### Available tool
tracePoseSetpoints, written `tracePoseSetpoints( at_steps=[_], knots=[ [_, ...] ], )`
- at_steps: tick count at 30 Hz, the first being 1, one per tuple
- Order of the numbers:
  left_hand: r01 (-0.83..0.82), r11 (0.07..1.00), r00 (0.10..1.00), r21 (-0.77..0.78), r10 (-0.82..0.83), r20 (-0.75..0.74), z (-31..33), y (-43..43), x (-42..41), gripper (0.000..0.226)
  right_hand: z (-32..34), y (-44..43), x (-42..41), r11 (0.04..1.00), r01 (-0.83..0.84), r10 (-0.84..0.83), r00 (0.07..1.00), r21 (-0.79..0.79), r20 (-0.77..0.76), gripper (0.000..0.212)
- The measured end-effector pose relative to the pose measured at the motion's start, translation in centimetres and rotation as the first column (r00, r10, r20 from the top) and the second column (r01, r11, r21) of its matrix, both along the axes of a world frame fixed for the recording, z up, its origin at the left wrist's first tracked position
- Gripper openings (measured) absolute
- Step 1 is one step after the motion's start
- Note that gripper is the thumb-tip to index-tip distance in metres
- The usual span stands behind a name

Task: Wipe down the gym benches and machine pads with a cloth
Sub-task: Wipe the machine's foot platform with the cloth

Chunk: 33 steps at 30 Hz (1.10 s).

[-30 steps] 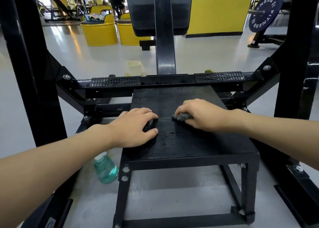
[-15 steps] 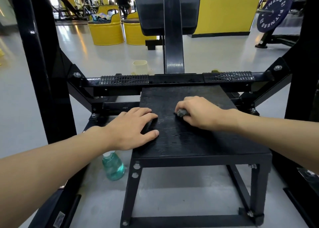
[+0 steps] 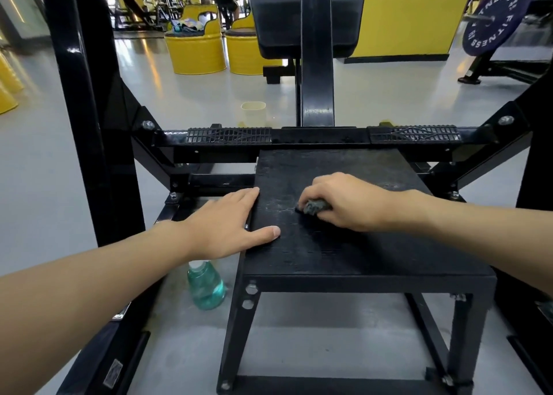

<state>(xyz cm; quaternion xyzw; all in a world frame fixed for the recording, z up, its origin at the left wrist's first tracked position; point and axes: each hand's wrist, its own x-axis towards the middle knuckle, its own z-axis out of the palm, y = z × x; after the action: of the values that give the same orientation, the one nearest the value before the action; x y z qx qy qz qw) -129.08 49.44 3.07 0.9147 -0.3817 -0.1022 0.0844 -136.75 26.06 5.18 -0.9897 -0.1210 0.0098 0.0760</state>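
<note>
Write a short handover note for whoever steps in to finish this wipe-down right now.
Left hand: flat, fingers straight, resting on the left edge of the black platform.
Right hand: grips the bunched cloth, pressed on the platform's middle.
Spray bottle: stands on the floor, left of the platform.
Done: wiping under way; how much is covered cannot be told.
Left: probably the rest of the platform, then the upright pad behind.

You see a pale cream plastic cup point(image 3: 253, 113) standing on the glossy grey floor point(image 3: 389, 95). Well behind it sit yellow barrel seats point(image 3: 196, 50). Far to its right is a dark blue weight plate point(image 3: 493, 20), and nearer you, to its left, a clear bottle of teal liquid point(image 3: 206, 287).
</note>
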Motion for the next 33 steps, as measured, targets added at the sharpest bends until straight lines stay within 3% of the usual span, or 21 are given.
tracePoseSetpoints(
  at_steps=[3, 7, 9, 12, 14, 17, 19, 23, 27, 33],
  knots=[
    [-0.017, 0.998, 0.998, -0.053, 0.014, -0.056, 0.0, 0.2, 0.2, 0.101, -0.4, -0.7, 1.9, 0.991, 0.13, -0.133, 0.986, 0.032, 0.099, 0.028],
    [-0.024, 0.995, 0.997, -0.093, 0.017, -0.077, 0.1, 0.1, 0.0, 0.086, -0.5, 1.7, 0.7, 1.0, -0.01, 0.01, 1.0, 0.016, 0.014, 0.025],
    [-0.025, 0.996, 0.996, -0.081, 0.018, -0.09, -0.1, 0.1, 0.2, 0.094, -0.2, 1.5, 0.8, 1.0, -0.026, 0.026, 1.0, 0.015, -0.001, 0.027],
    [-0.034, 0.996, 0.993, -0.088, 0.023, -0.117, -0.5, 0.3, 0.7, 0.112, -0.4, 0.5, 2.6, 0.996, 0.09, -0.092, 0.993, 0.026, 0.08, 0.028],
    [-0.04, 0.994, 0.99, -0.101, 0.026, -0.137, -0.7, 0.2, 0.9, 0.109, -0.5, 1.7, 2.5, 0.997, 0.082, -0.082, 0.992, 0.013, 0.092, 0.027],
    [-0.052, 0.992, 0.981, -0.114, 0.029, -0.193, -0.7, 0.2, 0.7, 0.091, -0.5, 3.6, 1.1, 0.998, -0.063, 0.063, 0.998, 0.022, 0.018, 0.026],
    [-0.053, 0.994, 0.969, -0.093, 0.028, -0.245, -0.8, 0.4, 0.7, 0.084, -0.2, 3.1, 1.7, 0.999, -0.036, 0.036, 0.999, 0.031, 0.024, 0.028],
    [-0.042, 0.996, 0.95, -0.079, 0.015, -0.312, -1.2, 0.8, 0.9, 0.091, -0.5, 2.7, 3.8, 0.995, 0.102, -0.103, 0.988, 0.021, 0.117, 0.028],
    [-0.059, 0.997, 0.937, -0.042, 0.041, -0.346, -1.7, 1.1, 1.5, 0.114, -0.3, 4.8, 2.2, 0.996, -0.095, 0.095, 0.995, -0.006, 0.007, 0.027],
    [-0.044, 0.998, 0.925, -0.041, 0.025, -0.38, -0.9, 1.1, 0.9, 0.097, -0.3, 4.3, 4.4, 0.999, 0.035, -0.037, 0.993, 0.019, 0.11, 0.03]
  ],
)
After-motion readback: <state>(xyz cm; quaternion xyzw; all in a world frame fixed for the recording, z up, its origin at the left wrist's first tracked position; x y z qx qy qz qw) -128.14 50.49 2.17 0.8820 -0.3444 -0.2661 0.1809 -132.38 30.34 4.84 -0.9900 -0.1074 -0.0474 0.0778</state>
